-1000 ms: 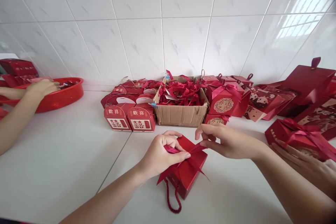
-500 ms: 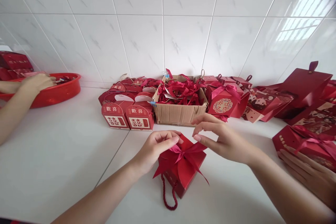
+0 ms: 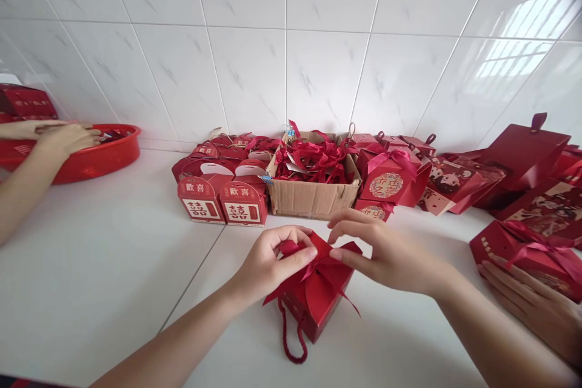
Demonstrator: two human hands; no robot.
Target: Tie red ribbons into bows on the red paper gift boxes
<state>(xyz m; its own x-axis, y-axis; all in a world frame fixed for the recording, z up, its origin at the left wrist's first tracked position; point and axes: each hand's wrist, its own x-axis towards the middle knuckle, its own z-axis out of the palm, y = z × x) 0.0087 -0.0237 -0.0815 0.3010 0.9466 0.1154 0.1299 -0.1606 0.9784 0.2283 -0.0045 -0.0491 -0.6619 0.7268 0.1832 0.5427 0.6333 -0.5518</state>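
Note:
A small red gift box [image 3: 313,319] stands on the counter in front of me, with a satin ribbon bow [image 3: 319,269] on top and a braided red cord handle [image 3: 294,348] hanging down its near left side. My left hand [image 3: 278,260] pinches the bow's left loop between thumb and fingers. At the bow's right loop is my right hand [image 3: 379,253], its fingers curved and the thumb apart from them. The right thumb tip seems to touch the ribbon; I cannot tell whether it presses.
Behind the gift box stands a cardboard box [image 3: 313,199] full of red ribbons, with several printed boxes [image 3: 200,200] to its left. Red gift boxes [image 3: 386,182] crowd the right. Other people's hands are at a red basin [image 3: 104,156] and a ribboned box [image 3: 509,248].
My right hand has come down and left onto the bow's right side. My left thumb has shifted right along the ribbon. At the basin, a co-worker's second hand has come into view.

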